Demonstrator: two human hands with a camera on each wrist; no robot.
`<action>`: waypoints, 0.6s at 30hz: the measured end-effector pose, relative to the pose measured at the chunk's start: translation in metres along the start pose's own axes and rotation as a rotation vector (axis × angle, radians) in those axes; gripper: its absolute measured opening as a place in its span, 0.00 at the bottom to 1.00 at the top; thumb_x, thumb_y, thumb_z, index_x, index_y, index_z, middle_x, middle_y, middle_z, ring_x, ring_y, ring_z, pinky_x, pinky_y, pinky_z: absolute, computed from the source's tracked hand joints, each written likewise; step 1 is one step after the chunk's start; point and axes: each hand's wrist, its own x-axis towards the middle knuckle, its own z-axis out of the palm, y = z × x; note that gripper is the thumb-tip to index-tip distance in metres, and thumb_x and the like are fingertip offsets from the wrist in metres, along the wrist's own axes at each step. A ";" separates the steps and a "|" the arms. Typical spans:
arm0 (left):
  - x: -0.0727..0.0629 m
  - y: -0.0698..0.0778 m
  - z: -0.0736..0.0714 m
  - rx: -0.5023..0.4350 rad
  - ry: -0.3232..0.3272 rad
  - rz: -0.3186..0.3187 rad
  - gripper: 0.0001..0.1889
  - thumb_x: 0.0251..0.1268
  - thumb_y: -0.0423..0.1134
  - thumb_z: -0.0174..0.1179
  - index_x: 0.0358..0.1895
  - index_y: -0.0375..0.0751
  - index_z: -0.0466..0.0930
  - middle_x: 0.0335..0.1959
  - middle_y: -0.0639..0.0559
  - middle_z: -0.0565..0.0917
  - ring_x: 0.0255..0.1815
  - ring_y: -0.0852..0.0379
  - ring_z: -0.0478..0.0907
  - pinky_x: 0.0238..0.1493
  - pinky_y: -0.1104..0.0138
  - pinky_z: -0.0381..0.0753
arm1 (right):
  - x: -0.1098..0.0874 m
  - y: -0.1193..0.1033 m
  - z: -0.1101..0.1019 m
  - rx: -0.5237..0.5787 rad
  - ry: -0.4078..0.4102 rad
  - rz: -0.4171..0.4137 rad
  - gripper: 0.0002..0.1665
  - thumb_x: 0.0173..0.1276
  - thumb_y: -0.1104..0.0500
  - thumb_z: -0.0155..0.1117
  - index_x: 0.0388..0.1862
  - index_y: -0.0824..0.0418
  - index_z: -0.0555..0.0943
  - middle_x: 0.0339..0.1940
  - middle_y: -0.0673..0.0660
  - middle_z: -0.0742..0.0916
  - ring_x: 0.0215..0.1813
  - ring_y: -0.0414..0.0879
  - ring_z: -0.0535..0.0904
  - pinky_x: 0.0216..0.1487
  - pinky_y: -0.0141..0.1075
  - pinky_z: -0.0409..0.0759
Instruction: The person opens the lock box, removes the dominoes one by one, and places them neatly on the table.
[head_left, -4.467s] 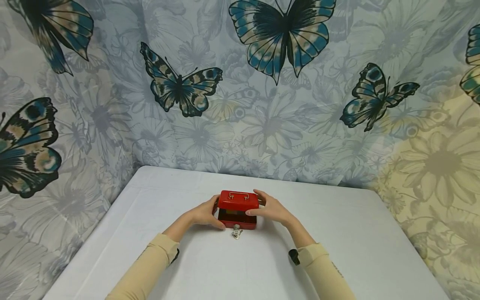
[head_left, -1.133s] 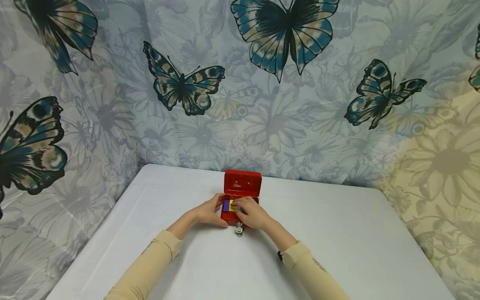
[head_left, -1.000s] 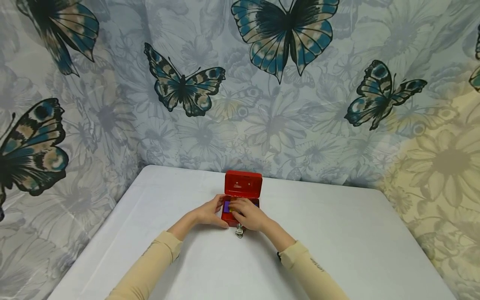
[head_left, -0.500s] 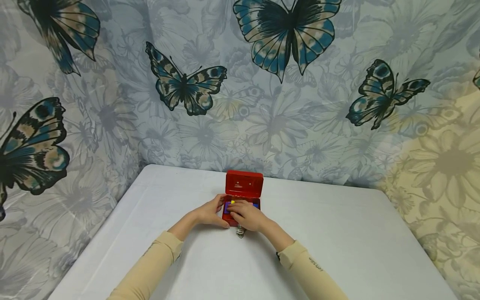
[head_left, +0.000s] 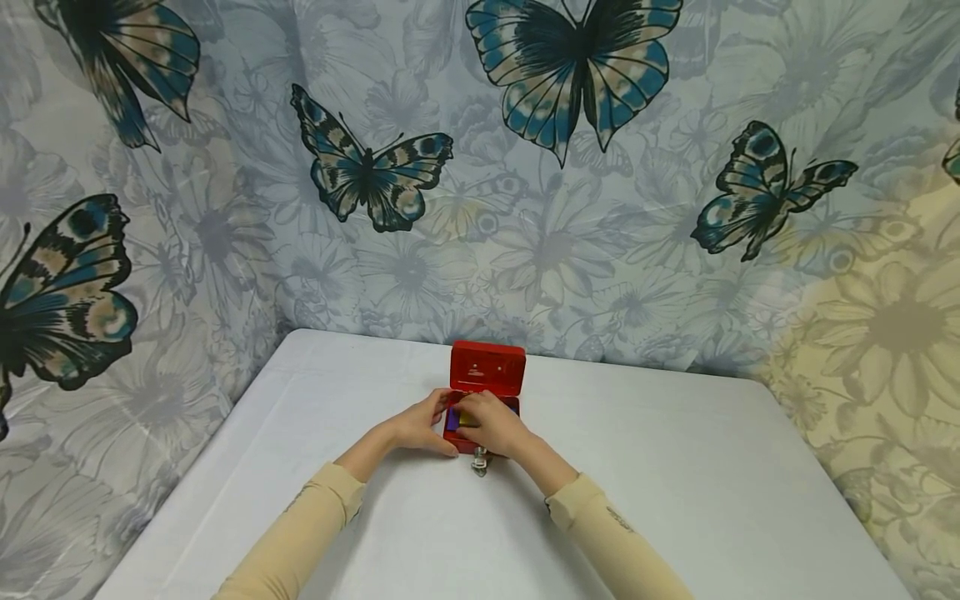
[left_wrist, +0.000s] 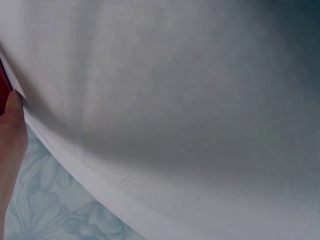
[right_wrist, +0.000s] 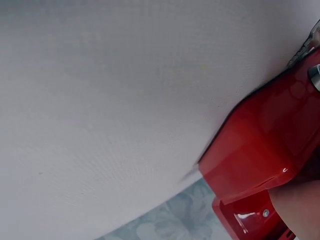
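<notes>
A small red metal cash box [head_left: 461, 446] stands on the white table, its lid [head_left: 487, 368] tipped up at the back. My left hand [head_left: 411, 426] grips the box's left side, thumb at the front corner and fingers toward the back. Over the inside of the box is my right hand [head_left: 492, 423], fingers bent down into it. Its thumb and fingertips stand either side of a yellow block [head_left: 468, 418], seemingly pinching it. Left of that a purple block [head_left: 452, 420] shows. The right wrist view shows the red box wall [right_wrist: 250, 155] close up, most of that hand out of frame.
A metal lock with keys [head_left: 480, 462] hangs at the box's front, over the cloth. The white tablecloth [head_left: 645, 467] extends around the box. Behind it rises a fabric backdrop [head_left: 570, 250] with butterflies.
The lid, partly raised at first, has swung fully back. My right hand has left the lid and reached inside, shifting over the blocks and arching up lately. My left hand has stayed on the left side.
</notes>
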 end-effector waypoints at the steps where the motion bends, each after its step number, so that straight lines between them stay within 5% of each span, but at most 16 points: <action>1: 0.000 0.000 0.000 0.002 0.001 0.002 0.55 0.49 0.37 0.76 0.75 0.35 0.45 0.74 0.37 0.57 0.75 0.44 0.56 0.72 0.57 0.59 | 0.002 0.000 0.001 -0.012 -0.002 0.011 0.23 0.65 0.54 0.69 0.57 0.62 0.81 0.55 0.57 0.84 0.58 0.52 0.75 0.63 0.45 0.74; 18: -0.002 0.002 0.000 -0.014 -0.002 0.021 0.54 0.49 0.36 0.76 0.74 0.34 0.46 0.74 0.38 0.58 0.75 0.46 0.55 0.72 0.57 0.59 | 0.013 0.001 0.006 -0.047 -0.028 0.062 0.27 0.62 0.52 0.72 0.58 0.61 0.80 0.56 0.57 0.84 0.58 0.51 0.77 0.62 0.44 0.76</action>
